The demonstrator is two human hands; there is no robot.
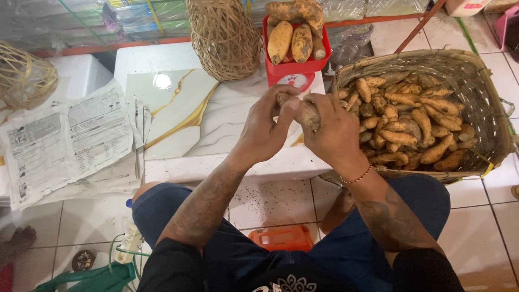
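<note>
Orange plastic piece (281,238) sits nearest you on the tile floor (270,203), btwn your knees. Above it, both hands work one sweet potato (308,114): left hand (266,130) closed w/ fingers curled on its end, right hand (336,135) wrapped round the body. Looks like you're rubbing it clean/checking it; next move prob. calls for a firm one-hand grip. Basket (486,103) of tubers lies at 3 o'clock of your hands. Red scale (293,69), loaded, at 12 o'clock; woven cage (224,38) at 11.
</note>
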